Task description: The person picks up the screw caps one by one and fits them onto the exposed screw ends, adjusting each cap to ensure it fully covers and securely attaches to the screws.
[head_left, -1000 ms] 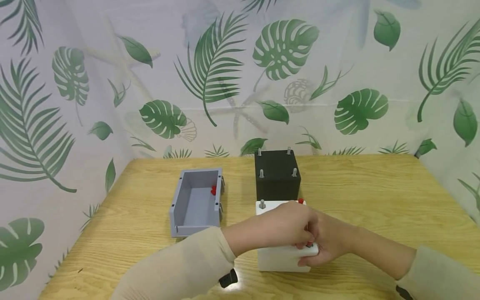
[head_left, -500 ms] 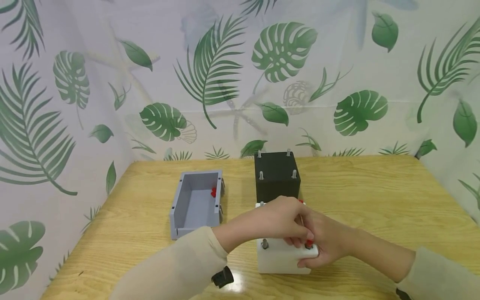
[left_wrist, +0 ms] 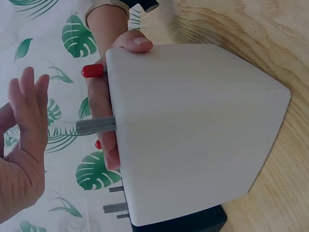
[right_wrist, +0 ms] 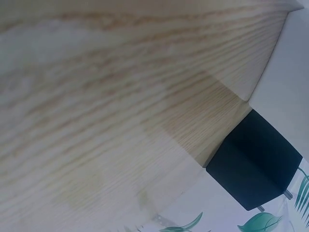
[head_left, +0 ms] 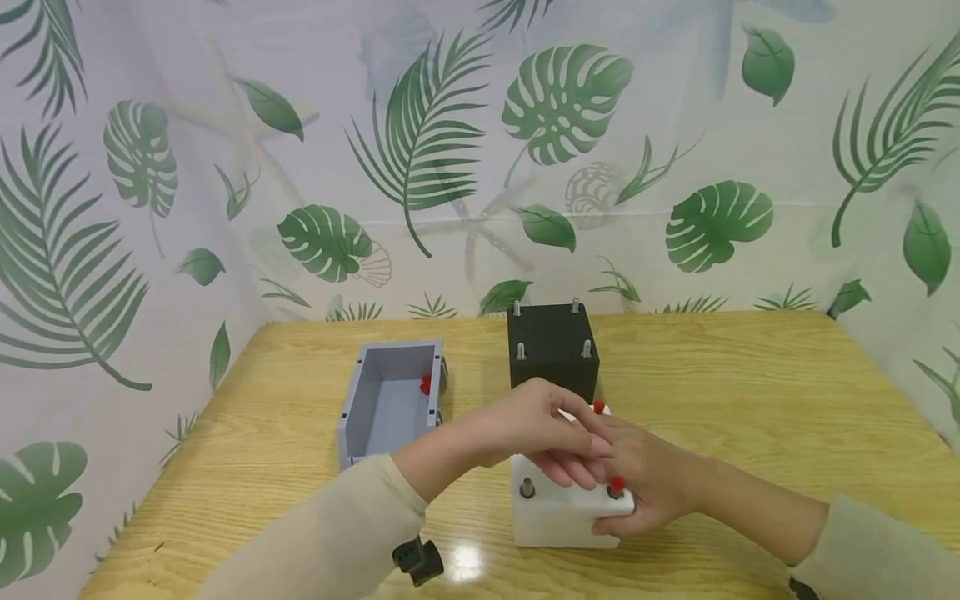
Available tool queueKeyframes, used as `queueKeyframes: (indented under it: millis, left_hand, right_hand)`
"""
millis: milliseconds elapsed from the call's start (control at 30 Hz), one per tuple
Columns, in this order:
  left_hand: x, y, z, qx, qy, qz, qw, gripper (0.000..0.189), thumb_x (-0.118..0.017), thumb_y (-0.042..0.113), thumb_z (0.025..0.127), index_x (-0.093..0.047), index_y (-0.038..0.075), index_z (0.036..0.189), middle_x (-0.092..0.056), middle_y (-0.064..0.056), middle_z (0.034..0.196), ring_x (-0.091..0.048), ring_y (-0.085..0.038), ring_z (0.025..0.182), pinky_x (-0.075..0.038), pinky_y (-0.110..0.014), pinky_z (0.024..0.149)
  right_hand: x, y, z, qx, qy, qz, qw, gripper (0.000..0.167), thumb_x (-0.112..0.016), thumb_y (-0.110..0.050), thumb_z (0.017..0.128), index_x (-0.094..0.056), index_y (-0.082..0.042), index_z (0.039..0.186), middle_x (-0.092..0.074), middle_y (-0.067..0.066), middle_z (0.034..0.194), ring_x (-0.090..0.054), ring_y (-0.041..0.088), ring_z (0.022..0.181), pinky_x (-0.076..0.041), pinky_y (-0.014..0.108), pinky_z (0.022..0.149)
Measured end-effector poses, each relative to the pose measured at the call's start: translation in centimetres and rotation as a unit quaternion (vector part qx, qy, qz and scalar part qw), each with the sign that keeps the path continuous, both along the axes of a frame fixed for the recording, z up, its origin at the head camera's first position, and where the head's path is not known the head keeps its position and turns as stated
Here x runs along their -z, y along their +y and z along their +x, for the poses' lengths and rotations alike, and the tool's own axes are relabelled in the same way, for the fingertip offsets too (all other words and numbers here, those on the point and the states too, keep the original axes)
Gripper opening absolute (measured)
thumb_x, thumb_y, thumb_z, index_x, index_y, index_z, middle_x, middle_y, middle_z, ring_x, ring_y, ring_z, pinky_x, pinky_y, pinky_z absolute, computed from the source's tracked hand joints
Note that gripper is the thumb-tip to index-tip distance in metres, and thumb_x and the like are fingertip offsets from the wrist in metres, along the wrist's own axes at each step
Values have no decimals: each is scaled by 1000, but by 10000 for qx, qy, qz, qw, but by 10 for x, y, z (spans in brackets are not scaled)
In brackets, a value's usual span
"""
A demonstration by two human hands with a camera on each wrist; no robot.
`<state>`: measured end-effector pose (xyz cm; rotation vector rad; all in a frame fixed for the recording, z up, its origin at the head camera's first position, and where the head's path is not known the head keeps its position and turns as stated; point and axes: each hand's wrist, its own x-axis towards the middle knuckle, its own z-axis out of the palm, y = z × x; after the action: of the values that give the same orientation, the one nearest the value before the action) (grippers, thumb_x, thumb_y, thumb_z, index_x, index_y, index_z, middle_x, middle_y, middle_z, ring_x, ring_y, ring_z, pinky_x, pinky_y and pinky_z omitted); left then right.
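In the head view, a white block with upright threaded studs stands on the table. A red cap sits on its front right stud, and another red cap on the back right one. The front left stud is bare metal. My right hand grips the block's right side, thumb on the front face. Above the block, my left hand holds nothing, its fingers loosely bent; it hides part of the block's top. The left wrist view shows that left hand apart from the studs.
Behind the white block stands a black block with several bare studs. To the left is a grey bin with a few red caps at its right wall. A leaf-patterned cloth hangs behind the wooden table.
My left hand has let go of the red cap on the front right stud and moved up and left. My right hand keeps its grip on the white block.
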<state>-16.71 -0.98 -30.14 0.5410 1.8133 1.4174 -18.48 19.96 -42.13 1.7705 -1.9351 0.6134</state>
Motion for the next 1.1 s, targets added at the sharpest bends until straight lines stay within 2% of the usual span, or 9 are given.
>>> queueKeyframes:
  millis: [67, 167, 267, 367, 467, 600, 800, 867, 1100]
  left_hand:
    - [3, -3, -2, -309, -149, 118, 9993, 16, -64, 5, 89, -67, -1, 104, -71, -18, 81, -67, -11, 60, -57, -26, 55]
    - [8, -9, -6, -831, -444, 354, 9949, 23, -62, 5, 90, -64, -4, 111, -71, -21, 90, -68, -11, 61, -57, -24, 56]
    - [13, -17, -11, -1245, -797, 594, 9872, 28, -59, 5, 92, -60, -5, 119, -69, -23, 101, -69, -11, 65, -57, -23, 60]
    - [15, -24, -15, -1515, -1126, 799, 9788, 33, -57, 7, 94, -56, -3, 126, -66, -24, 109, -70, -12, 70, -58, -24, 65]
    - [16, -31, -16, -1688, -1335, 925, 9722, 37, -56, 8, 95, -53, -1, 130, -65, -24, 113, -71, -14, 76, -58, -28, 72]
    - [17, -40, -18, -1917, -1420, 983, 9662, 37, -56, 9, 95, -53, 0, 131, -64, -23, 116, -70, -18, 87, -56, -33, 78]
    - [16, -54, -23, -2265, -1449, 999, 9580, 36, -56, 8, 95, -54, 1, 130, -65, -22, 114, -70, -21, 88, -56, -34, 78]
    - [16, -59, -25, -2296, -1455, 996, 9572, 38, -57, 8, 95, -53, 0, 132, -66, -22, 112, -71, -21, 88, -56, -34, 79]
    - [11, -78, -32, -2132, -1361, 860, 9637, 38, -54, 10, 96, -51, 2, 133, -66, -20, 113, -71, -18, 86, -57, -32, 78]
  right_hand:
    - [1, 0, 1, 14, 28, 2, 10000, 55, -61, -49, 85, -57, -7, 120, -58, 3, 122, -50, 18, 117, -23, 28, 115]
    - [1, -1, 2, 145, 50, 50, 9999, 61, -59, -50, 86, -56, -3, 127, -56, 7, 131, -48, 20, 125, -22, 28, 116]
    - [-1, -2, 3, 234, 56, 120, 9996, 66, -58, -50, 87, -53, -3, 132, -52, 7, 137, -45, 22, 129, -22, 26, 115]
    - [-3, -3, 4, 268, 40, 169, 9995, 67, -58, -51, 86, -52, -3, 133, -52, 5, 138, -47, 23, 127, -23, 25, 115]
    - [-5, -5, 5, 245, -11, 198, 9995, 68, -60, -50, 85, -51, -3, 134, -53, 6, 137, -48, 24, 126, -23, 26, 114]
    - [-6, -6, 7, 239, -99, 229, 9994, 69, -63, -48, 84, -51, -3, 135, -52, 8, 138, -48, 24, 127, -23, 27, 115]
    - [-6, -5, 7, 291, -96, 238, 9992, 69, -65, -46, 82, -51, -4, 135, -52, 7, 138, -48, 23, 127, -24, 27, 114]
    - [-5, -5, 7, 275, -84, 248, 9993, 69, -66, -44, 81, -50, -4, 135, -52, 7, 138, -49, 23, 127, -25, 26, 114]
    - [-6, -6, 7, 259, -53, 204, 9994, 68, -64, -45, 82, -51, -4, 135, -53, 8, 137, -50, 23, 125, -26, 27, 113]
